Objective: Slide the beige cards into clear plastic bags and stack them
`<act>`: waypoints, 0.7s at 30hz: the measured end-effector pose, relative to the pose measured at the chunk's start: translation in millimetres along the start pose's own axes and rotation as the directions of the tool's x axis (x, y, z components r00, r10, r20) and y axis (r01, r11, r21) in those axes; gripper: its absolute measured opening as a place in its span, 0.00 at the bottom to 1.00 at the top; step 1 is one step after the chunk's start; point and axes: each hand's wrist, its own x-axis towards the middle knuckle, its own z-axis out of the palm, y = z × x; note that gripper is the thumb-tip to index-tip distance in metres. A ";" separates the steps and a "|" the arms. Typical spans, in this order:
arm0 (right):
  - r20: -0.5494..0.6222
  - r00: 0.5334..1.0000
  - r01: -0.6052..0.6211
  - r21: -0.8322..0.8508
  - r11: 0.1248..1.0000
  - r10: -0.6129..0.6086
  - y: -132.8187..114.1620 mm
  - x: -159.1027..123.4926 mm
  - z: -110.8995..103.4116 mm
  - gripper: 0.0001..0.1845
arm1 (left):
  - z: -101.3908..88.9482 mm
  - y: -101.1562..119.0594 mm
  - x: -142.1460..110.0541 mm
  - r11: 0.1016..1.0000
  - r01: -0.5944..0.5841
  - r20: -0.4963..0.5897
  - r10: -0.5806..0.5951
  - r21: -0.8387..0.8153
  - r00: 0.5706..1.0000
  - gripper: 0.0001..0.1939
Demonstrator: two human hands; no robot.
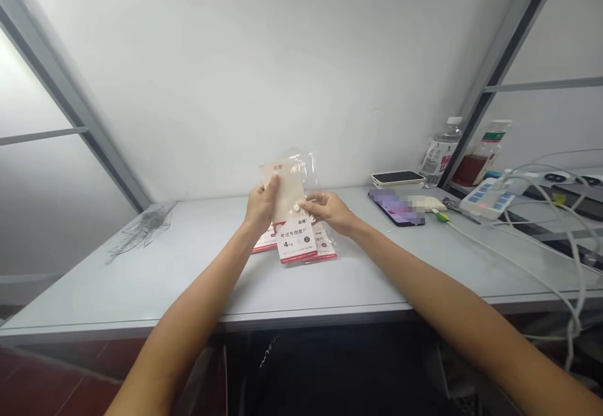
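A ruler-set packet [288,197] is held upright above the desk, with a beige upper part, a small round white button and a white-and-red printed label at the bottom. My left hand [260,207] grips its left edge, thumb across the front. Fingers of my right hand [332,212] pinch the packet's right side near the button. Clear plastic [308,168] stands out behind its upper right. Below and behind it, similar packets with red-and-white labels lie on the desk, one to the right [328,247] and another partly hidden to the left.
On the right of the white desk [164,290] are a phone with a lit screen [398,207], a dark-screened phone [398,179], a clear bottle [441,152], a bottle of dark red liquid [473,166], a power strip [487,197] and white cables [499,262]. Dark scribbles [146,227] mark the left side.
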 end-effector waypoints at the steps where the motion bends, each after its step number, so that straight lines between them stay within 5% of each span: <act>1: -0.073 0.997 0.023 0.027 0.999 -0.021 -0.4 1.3 -1.2 0.16 | -0.3 1.9 -0.9 1.000 0.021 0.048 -0.022 0.022 0.999 0.19; 4: -0.244 0.968 0.078 0.097 0.992 -0.052 -2.9 4.8 -8.1 0.16 | -2.6 6.9 -3.2 0.988 0.068 0.228 -0.098 0.136 0.969 0.17; 7: -0.292 0.955 0.088 0.128 0.988 -0.047 -5.0 5.9 -12.6 0.15 | -6.4 6.1 -2.3 0.965 0.094 0.340 -0.177 0.246 0.924 0.15; 15: -0.147 0.989 0.044 0.141 0.989 -0.023 -3.6 0.3 1.8 0.17 | -5.6 0.1 1.4 0.974 0.044 0.105 -0.069 0.223 0.992 0.20; 21: -0.121 0.992 -0.019 0.141 0.990 0.036 1.2 0.8 4.4 0.16 | -3.7 4.0 -1.6 0.974 0.011 0.146 -0.044 0.225 0.988 0.17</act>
